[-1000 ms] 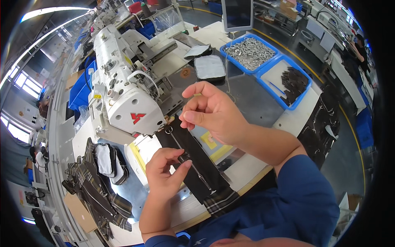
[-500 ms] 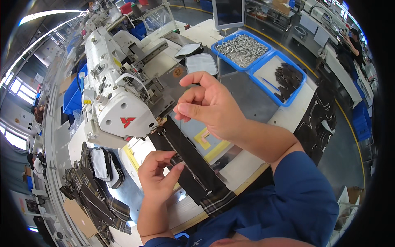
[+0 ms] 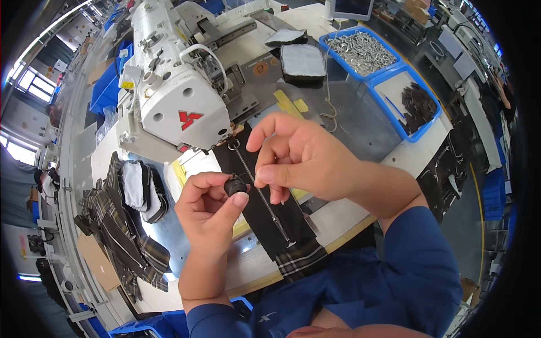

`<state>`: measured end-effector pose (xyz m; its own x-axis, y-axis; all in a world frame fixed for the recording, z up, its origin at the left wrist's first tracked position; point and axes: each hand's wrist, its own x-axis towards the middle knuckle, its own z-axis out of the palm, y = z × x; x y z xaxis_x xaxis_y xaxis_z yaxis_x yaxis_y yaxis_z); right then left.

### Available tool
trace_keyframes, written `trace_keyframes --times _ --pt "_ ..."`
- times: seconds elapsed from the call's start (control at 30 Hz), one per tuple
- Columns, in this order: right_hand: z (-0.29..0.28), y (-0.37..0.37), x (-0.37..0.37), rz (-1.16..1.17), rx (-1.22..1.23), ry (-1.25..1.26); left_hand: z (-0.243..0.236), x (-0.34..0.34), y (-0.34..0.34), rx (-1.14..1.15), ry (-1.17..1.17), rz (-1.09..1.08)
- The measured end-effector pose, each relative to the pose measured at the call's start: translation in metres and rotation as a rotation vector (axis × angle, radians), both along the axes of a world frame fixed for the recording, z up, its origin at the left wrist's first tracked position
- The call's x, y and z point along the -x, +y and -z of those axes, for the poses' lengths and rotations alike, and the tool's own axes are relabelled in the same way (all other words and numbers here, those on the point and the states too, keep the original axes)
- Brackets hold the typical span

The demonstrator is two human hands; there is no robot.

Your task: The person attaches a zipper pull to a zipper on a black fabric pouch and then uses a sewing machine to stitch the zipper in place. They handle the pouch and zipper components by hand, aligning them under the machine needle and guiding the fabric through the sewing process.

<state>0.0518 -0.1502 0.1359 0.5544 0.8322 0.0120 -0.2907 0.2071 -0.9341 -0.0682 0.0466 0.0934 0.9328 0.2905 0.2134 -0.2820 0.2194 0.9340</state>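
Observation:
My left hand pinches a small dark fabric tab, folded over, between thumb and fingertips. Close to its right is my right hand, thumb and index finger drawn together; whatever they may hold is too small to make out. Beneath both hands lies a long dark fabric strip with a plaid end toward me. A thin metal chain runs along the strip, with a ring at its far end by the white sewing machine.
Plaid fabric pieces and white-and-black pads lie at left. At back right stand a blue tray of metal hardware and a blue tray of dark tabs. More pads sit beyond the hands; dark fabric hangs at right.
The view has shifted, with the machine now higher in it. My hands have come closer together, and the dark tab in my left hand now shows more plainly, held up.

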Motion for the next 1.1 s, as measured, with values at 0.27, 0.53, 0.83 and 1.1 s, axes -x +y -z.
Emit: trace_keyframes --times 0.27,0.53,0.83,1.1 --pt "0.011 0.001 0.008 0.105 0.055 -0.423 -0.002 0.005 -0.004 -0.038 -0.006 0.027" --pt "0.008 -0.002 0.018 0.250 0.115 -0.727 -0.002 0.005 -0.008 -0.111 -0.054 0.030" --pt "0.010 0.000 0.018 0.305 0.119 -0.847 -0.001 0.006 -0.007 -0.150 -0.049 0.038" --pt "0.011 0.002 0.017 0.306 0.132 -0.838 0.000 0.008 -0.007 -0.197 -0.041 0.016"
